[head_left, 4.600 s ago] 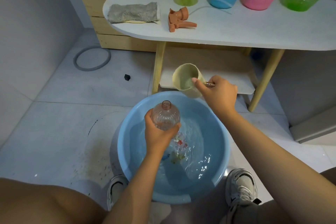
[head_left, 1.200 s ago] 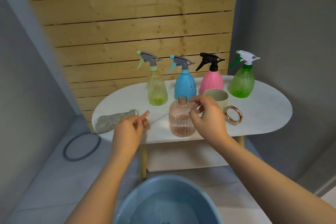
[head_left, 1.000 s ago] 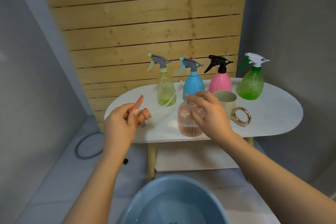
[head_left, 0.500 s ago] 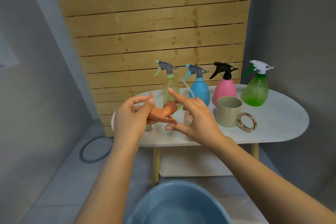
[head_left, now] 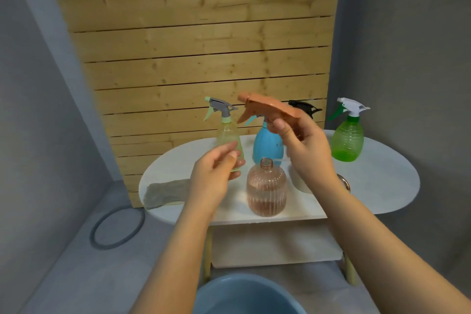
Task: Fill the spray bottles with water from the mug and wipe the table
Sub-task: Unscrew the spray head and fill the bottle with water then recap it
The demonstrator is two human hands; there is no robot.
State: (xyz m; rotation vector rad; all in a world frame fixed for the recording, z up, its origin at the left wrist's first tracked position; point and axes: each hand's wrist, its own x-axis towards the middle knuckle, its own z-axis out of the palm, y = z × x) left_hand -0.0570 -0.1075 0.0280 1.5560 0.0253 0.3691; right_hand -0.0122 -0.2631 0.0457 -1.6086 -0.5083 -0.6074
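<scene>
A blue basin (head_left: 244, 296) is sitting nearest, its contents hidden. Above the white table (head_left: 377, 186), the left hand (head_left: 214, 178) is hovering with fingers loosely spread, holding nothing. The right hand (head_left: 305, 150) is pinching the orange spray head (head_left: 267, 107), which half a second ago was in the left hand. The pink ribbed bottle (head_left: 266, 188) is standing uncapped, partly filled. Behind it, the mug (head_left: 302, 183) is mostly hidden. Farther back are standing the yellow-green bottle (head_left: 228, 135), blue bottle (head_left: 266, 145) and green bottle (head_left: 348, 140).
</scene>
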